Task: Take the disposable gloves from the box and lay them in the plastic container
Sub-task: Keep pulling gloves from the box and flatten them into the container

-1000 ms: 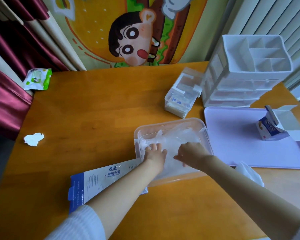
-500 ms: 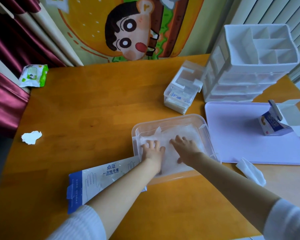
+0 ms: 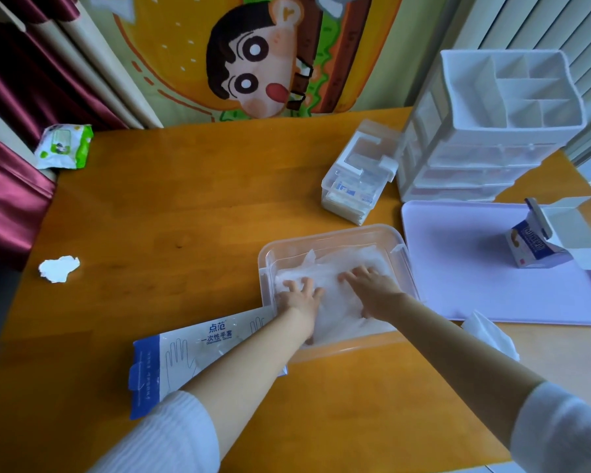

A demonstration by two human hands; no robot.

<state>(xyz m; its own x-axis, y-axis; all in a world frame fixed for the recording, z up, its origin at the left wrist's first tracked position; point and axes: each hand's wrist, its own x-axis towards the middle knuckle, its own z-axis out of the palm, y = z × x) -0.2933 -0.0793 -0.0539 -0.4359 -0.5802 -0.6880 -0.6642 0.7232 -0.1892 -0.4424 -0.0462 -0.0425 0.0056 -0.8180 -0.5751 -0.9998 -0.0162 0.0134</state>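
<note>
A clear plastic container stands on the wooden table near its middle. Inside it lies a crumpled pile of thin translucent disposable gloves. My left hand presses flat on the left part of the pile with fingers spread. My right hand presses down on the right part, fingers straight. The flat white-and-blue glove box lies on the table to the left of the container, partly under my left forearm.
A lilac tray with a small opened carton lies to the right. A white drawer organiser and a small clear box stand behind. A tissue, a crumpled paper and a wipes pack lie around.
My right hand has gone from curled at the pile's near edge to flat on the gloves, further into the container. My left hand stays pressed on the pile.
</note>
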